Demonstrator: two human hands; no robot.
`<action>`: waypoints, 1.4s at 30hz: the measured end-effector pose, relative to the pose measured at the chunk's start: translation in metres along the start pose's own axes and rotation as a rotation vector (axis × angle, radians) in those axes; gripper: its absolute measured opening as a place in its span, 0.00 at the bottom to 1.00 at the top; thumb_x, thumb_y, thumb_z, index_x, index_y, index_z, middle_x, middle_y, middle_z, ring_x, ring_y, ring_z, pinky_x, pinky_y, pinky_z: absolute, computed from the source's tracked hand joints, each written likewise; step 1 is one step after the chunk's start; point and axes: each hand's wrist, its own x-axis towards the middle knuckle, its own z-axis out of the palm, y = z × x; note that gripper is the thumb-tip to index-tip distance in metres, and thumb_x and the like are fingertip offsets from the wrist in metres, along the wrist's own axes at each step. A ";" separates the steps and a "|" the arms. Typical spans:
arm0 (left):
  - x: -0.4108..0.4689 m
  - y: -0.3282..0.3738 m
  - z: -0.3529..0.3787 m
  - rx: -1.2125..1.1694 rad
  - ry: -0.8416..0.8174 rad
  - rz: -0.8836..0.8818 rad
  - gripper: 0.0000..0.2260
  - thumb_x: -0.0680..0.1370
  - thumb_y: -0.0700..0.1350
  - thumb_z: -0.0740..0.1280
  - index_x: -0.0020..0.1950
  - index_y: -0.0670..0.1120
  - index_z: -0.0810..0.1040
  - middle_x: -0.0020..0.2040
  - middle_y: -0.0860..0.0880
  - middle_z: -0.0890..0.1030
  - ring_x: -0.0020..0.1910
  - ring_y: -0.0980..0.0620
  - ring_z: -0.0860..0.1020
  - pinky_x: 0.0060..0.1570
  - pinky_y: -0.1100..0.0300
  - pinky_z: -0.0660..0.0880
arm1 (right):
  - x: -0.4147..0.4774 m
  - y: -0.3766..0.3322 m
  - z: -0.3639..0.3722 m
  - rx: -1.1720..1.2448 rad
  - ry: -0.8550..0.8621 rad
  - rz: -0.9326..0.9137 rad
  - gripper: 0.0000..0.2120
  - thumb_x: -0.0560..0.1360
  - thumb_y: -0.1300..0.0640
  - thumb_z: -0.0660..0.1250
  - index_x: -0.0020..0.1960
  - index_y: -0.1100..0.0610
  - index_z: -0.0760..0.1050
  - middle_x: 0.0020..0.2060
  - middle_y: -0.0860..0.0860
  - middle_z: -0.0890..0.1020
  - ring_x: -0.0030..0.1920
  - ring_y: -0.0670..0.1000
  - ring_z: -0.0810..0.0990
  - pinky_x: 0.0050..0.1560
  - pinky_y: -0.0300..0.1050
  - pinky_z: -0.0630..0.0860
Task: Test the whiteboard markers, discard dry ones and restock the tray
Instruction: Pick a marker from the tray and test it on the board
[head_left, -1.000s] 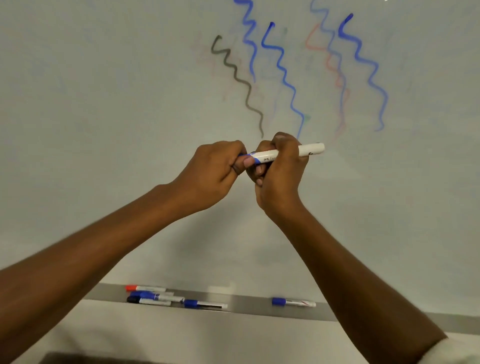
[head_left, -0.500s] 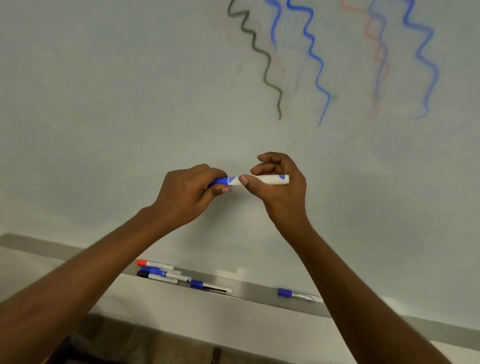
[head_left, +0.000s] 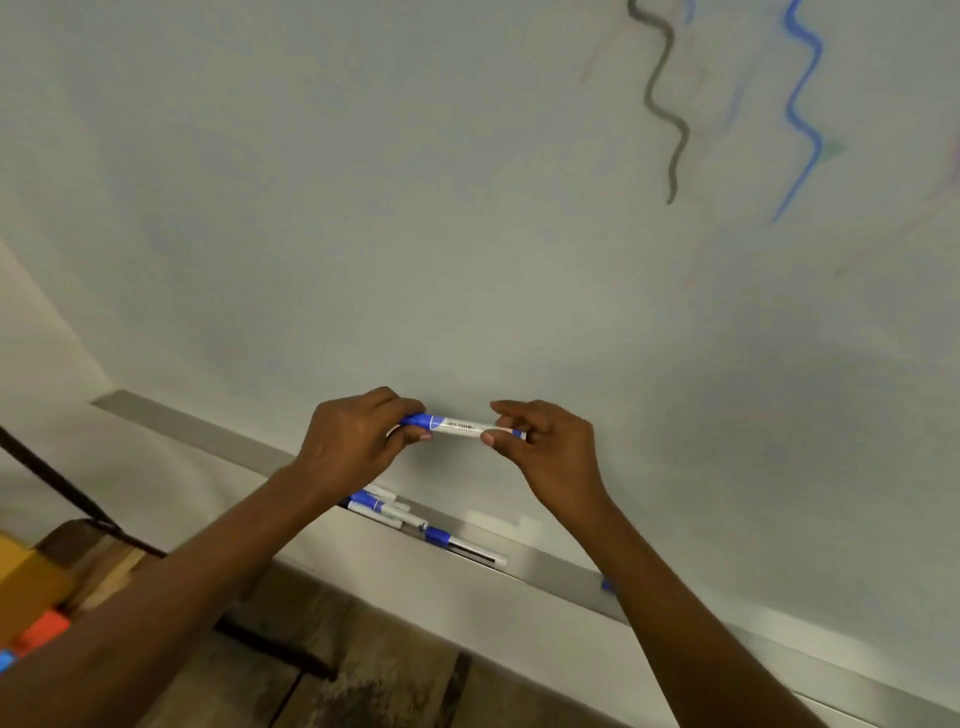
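Observation:
A blue whiteboard marker (head_left: 460, 427) with a white barrel and a barcode lies level between both hands, just in front of the whiteboard (head_left: 415, 208). My left hand (head_left: 358, 441) grips its blue cap end. My right hand (head_left: 550, 452) pinches the blue tail end between thumb and fingers. Below them the grey metal tray (head_left: 561, 569) holds several capped markers (head_left: 389, 512), and one blue marker (head_left: 462, 545) lies apart to the right. Another blue cap (head_left: 607, 585) peeks out beside my right forearm.
Black (head_left: 662, 98) and blue (head_left: 802, 109) wavy test lines sit at the board's upper right, with faint reddish smears nearby. A wooden floor (head_left: 374, 675) shows below the tray. At the lower left are a dark stand leg (head_left: 57, 483) and orange and red boxes (head_left: 31, 597).
Both hands have come down the board with the marker, from beside the squiggles to just above the tray. The view has tilted down and left. The hands now hold the marker's two ends farther apart.

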 end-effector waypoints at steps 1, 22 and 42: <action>-0.006 -0.003 0.007 0.010 -0.009 -0.015 0.19 0.76 0.60 0.60 0.50 0.47 0.83 0.38 0.51 0.81 0.28 0.53 0.76 0.26 0.65 0.69 | 0.000 0.011 0.007 -0.110 -0.039 -0.041 0.14 0.68 0.60 0.76 0.53 0.57 0.83 0.39 0.46 0.82 0.40 0.44 0.79 0.48 0.39 0.74; -0.120 -0.011 0.155 0.022 -0.778 -0.265 0.27 0.80 0.41 0.62 0.76 0.38 0.56 0.75 0.38 0.59 0.71 0.40 0.66 0.66 0.49 0.69 | -0.055 0.191 0.106 -0.739 -0.221 0.043 0.22 0.55 0.70 0.80 0.48 0.61 0.83 0.39 0.55 0.83 0.36 0.54 0.82 0.38 0.41 0.78; -0.143 -0.010 0.203 0.098 -0.876 -0.213 0.26 0.68 0.45 0.74 0.65 0.39 0.75 0.63 0.39 0.77 0.64 0.39 0.73 0.64 0.44 0.69 | -0.074 0.234 0.106 -1.102 -0.384 -0.046 0.09 0.68 0.52 0.68 0.45 0.54 0.83 0.32 0.51 0.81 0.31 0.53 0.79 0.36 0.41 0.76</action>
